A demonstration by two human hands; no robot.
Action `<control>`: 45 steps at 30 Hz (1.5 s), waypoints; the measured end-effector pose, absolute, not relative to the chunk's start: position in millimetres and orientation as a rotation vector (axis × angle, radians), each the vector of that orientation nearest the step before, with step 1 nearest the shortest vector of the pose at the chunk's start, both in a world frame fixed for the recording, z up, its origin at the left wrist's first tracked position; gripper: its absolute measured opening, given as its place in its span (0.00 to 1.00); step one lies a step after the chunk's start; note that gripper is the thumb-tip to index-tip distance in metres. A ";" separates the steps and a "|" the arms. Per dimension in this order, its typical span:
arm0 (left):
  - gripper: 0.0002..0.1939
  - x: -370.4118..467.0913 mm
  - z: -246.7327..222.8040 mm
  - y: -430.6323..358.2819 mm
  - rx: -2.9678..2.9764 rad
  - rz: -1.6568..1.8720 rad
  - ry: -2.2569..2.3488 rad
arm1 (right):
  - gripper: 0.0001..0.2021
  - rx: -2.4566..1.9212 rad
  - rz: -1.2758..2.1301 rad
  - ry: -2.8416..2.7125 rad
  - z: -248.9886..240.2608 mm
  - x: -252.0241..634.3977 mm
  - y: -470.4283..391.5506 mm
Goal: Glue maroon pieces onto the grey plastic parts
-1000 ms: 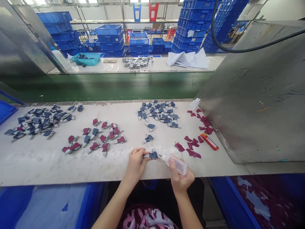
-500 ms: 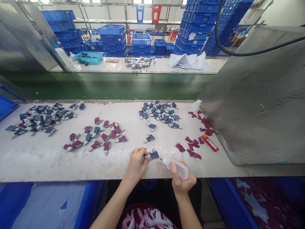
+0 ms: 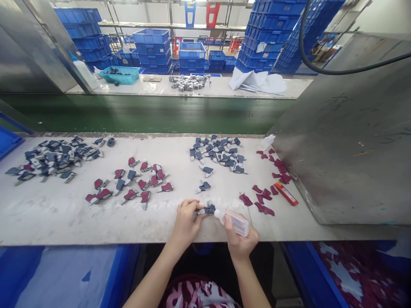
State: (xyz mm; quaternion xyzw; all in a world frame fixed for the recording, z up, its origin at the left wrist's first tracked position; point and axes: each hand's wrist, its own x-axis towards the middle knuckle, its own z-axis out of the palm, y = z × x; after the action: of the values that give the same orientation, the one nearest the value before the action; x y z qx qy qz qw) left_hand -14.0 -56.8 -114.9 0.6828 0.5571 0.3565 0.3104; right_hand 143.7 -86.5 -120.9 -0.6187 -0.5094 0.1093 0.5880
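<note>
My left hand [image 3: 188, 220] pinches the pale end of a small dark-blue and grey piece [image 3: 209, 209] close to the front of the white table [image 3: 105, 226]. In my right hand [image 3: 241, 244] is a clear squeeze bottle [image 3: 236, 222], tilted with its nozzle against or just over the blue face of that piece. The nozzle tip is too small to make out. Two similar blue pieces [image 3: 204, 186] lie just beyond, with a heap of them [image 3: 221, 152] farther back. Maroon cut pieces [image 3: 263, 193] lie to the right of my right hand.
Maroon-topped pieces [image 3: 130, 194] and a large mixed pile [image 3: 59, 156] cover the left side. A red-orange packet [image 3: 286, 193] lies by the metal panel [image 3: 349, 141] at right. Blue bins [image 3: 123, 265] stand below the front edge. Beyond the green strip [image 3: 150, 113] is another shelf.
My right hand has brought the bottle left, so its nozzle is now at the blue piece. My left hand keeps its hold, and the view has shifted slightly.
</note>
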 end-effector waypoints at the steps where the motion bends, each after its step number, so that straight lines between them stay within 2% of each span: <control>1: 0.06 -14.1 -115.0 -56.8 1.805 0.945 1.472 | 0.13 -1.442 0.259 -1.187 -119.9 143.4 -86.3; 8: 0.06 -13.9 -115.7 -56.6 1.803 0.945 1.479 | 0.12 -1.397 0.338 -1.212 -117.5 143.3 -85.3; 15: 0.06 -13.7 -116.8 -56.9 1.810 0.965 1.483 | 0.14 -1.434 0.430 -1.102 -121.7 148.3 -89.2; 22: 0.06 -13.7 -115.4 -57.4 1.811 0.974 1.495 | 0.11 -1.393 0.448 -0.894 -126.9 159.6 -91.8; 30: 0.05 -14.9 -115.2 -56.1 1.801 0.967 1.484 | 0.16 -1.207 0.652 -0.561 -115.5 180.7 -66.8; 34: 0.06 -14.3 -116.4 -55.8 1.786 0.976 1.485 | 0.20 -1.166 0.729 -0.627 -108.1 189.6 -58.1; 39: 0.06 -14.0 -114.5 -55.7 1.790 0.972 1.503 | 0.27 -1.363 0.798 -0.805 -107.1 182.3 -45.7; 45: 0.05 -14.4 -113.0 -55.3 1.806 0.965 1.502 | 0.23 -1.601 0.701 -1.112 -109.6 161.7 -29.0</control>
State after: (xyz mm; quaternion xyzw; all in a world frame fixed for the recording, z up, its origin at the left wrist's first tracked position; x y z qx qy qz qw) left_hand -14.4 -55.3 -113.0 0.6793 0.5648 0.3628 0.2966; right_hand 161.7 -29.0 -109.6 -0.6650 -0.4619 0.2911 0.5096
